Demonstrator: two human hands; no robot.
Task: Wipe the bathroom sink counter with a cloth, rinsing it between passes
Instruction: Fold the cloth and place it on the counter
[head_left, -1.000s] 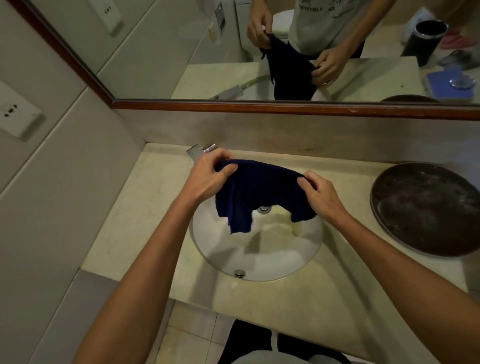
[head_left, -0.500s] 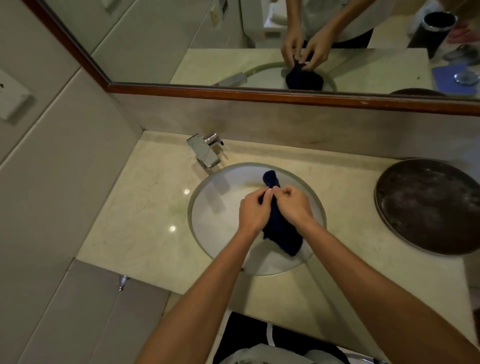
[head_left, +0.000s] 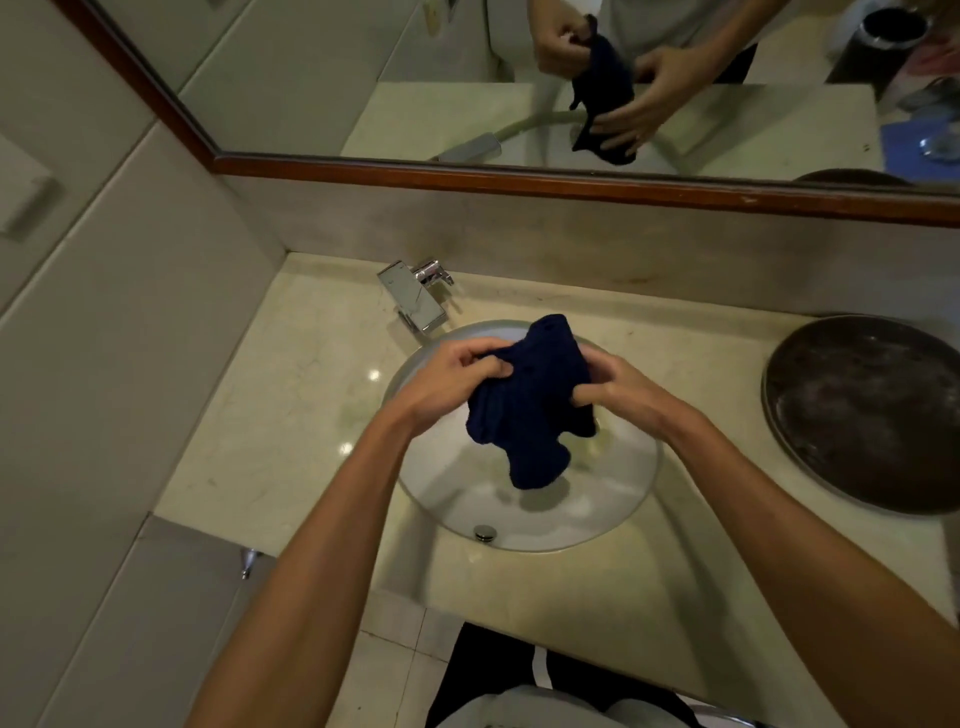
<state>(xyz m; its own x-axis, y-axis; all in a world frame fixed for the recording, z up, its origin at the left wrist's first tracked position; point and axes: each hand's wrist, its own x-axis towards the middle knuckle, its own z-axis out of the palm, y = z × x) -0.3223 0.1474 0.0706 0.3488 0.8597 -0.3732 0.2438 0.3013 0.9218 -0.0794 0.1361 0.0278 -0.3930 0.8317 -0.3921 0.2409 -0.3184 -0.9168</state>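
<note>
I see the pale marble desk (head_left: 291, 415) with its round sink (head_left: 613, 499) and a dark round tray (head_left: 872, 415) at right. Above the basin, my left hand (head_left: 447, 384) and right hand (head_left: 623, 389) each grip the bunched navy cloth (head_left: 524, 415) with curled fingers. The chrome tap (head_left: 415, 296) stands behind.

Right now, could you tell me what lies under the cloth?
The cloth hangs over the sink: white bowl and a metal fitting near its front edge show. The part directly beneath is covered.
</note>
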